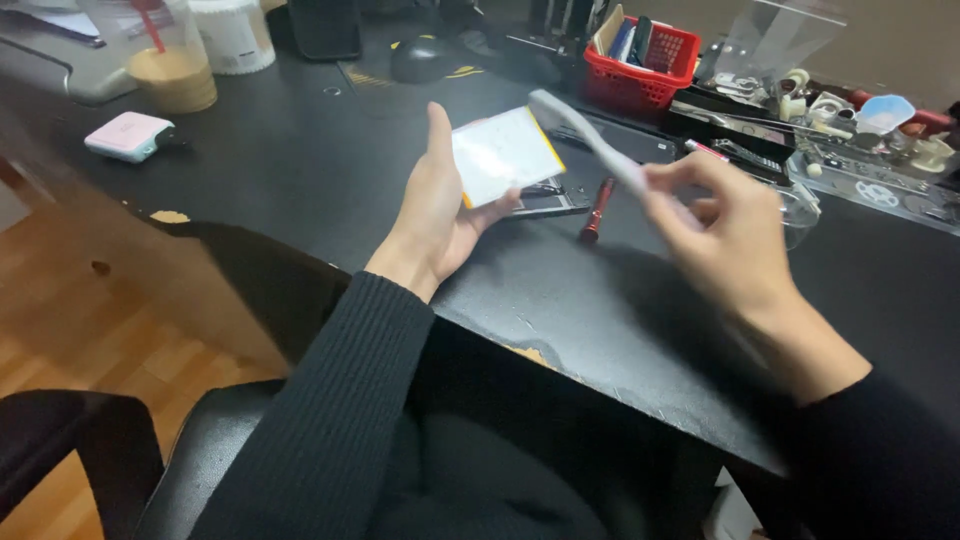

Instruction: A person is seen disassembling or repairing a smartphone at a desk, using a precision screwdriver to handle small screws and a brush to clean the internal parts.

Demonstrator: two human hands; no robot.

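Head view: the left hand (437,215) is raised over the black surface (300,170), palm turned inward, thumb up. Its grip is closed around the left edge of a flat white rectangular pack with a yellow edge (502,156), fingers behind and thumb side in front, so the pack's broad face tilts toward the camera. The pack sits above the surface, not resting on it.

The right hand (722,232) is to the right and slightly nearer the camera. Its grip pinches the lower end of a pale grey strip (588,136) between thumb and fingertips; the motion blur hides exactly how the fingers lie. The strip's long axis runs diagonally up and left from the right hand, and its far end arrives at the pack's upper right corner. Whether it touches or is stuck to the pack there, I cannot tell. So the pack lies left of and beyond the right grip, and the left hand is the one holding it.

Below the two hands, on the surface, lie a dark flat device (545,203) and a red-handled tool (597,208). Farther back stand a red basket (640,80), a computer mouse (418,58), a pink case (130,135) and a drink cup (178,72). A tray of small parts (880,190) sits at right.
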